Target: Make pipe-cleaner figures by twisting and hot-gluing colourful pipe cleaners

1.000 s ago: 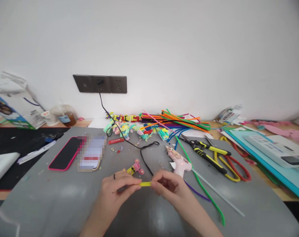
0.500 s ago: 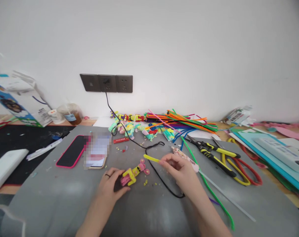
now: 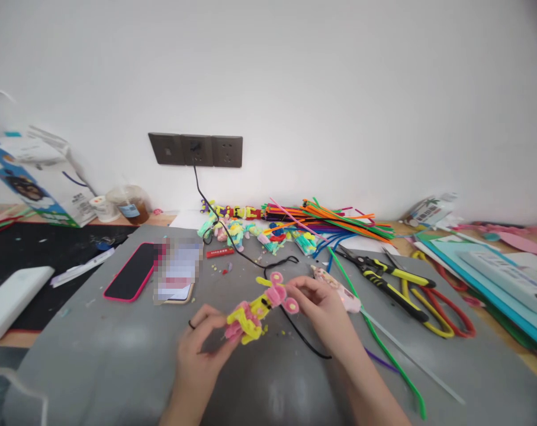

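Forearms [image 3: 372, 381] cut off below, phone screen [image 3: 179, 266] pixelated, yellow strip [image 3: 261, 281] seemingly partly hidden

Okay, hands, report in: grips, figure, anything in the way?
Left hand pinching lower end of pink-and-yellow figure. Right hand closed near its head, yellow strip showing behind. Black cord passes behind figure, probably not blocking.

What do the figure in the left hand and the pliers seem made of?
Figure: soft, fuzzy fibre, likely chenille stems, judging by its matte nap. Pliers: dark, likely metal head; smooth black-and-yellow grips, plastic or rubber, can't tell which.
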`<state>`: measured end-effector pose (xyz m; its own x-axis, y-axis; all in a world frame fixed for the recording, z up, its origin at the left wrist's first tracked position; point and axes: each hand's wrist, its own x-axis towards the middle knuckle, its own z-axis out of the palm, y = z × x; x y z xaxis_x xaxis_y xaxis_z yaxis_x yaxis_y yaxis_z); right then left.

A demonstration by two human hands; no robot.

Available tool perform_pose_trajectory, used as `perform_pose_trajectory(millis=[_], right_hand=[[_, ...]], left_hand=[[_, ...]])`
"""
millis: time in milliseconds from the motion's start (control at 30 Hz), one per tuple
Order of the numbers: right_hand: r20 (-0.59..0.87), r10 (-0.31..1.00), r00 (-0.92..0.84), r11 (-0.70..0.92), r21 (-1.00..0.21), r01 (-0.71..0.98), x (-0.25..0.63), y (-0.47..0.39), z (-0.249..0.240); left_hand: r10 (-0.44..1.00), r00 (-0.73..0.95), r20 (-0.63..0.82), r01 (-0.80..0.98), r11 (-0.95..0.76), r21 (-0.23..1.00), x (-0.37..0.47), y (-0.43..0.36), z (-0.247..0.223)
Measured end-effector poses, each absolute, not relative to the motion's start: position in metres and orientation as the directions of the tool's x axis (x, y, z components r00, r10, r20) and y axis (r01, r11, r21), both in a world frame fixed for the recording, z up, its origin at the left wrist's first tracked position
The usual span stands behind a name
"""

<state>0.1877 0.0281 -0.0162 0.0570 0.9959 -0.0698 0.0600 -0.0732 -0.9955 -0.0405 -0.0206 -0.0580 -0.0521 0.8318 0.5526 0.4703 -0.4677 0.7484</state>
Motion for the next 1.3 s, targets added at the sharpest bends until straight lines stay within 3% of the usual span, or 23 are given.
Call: perform_pose_trajectory(millis=[133, 400, 867, 1300], right_hand=[[-0.092, 0.996, -0.012, -0.091, -0.996, 0.013, 0.185, 0.026, -0.012], [-0.102, 0.994, -0.026, -0.103, -0.994, -0.041, 0.189, 0.022, -0.007], [0.029, 0.995, 0.095, 0.051, -0.97, -0.237, 0.167, 0.007, -0.044], [0.036, 0.994, 0.107, 0.06, -0.97, -0.236, 0.17, 0.003, -0.039]], left_hand=[[0.818, 0.016, 0.575, 0.493, -0.507, 0.707, -0.031, -0.021, -0.052], [0.779, -0.013, 0.627, 0.523, -0.529, 0.668, -0.028, -0.025, -0.054], [0.659, -0.029, 0.752, 0.625, -0.575, 0.528, -0.016, -0.023, -0.051], [0.683, -0.015, 0.73, 0.628, -0.562, 0.538, -0.021, -0.025, -0.059]])
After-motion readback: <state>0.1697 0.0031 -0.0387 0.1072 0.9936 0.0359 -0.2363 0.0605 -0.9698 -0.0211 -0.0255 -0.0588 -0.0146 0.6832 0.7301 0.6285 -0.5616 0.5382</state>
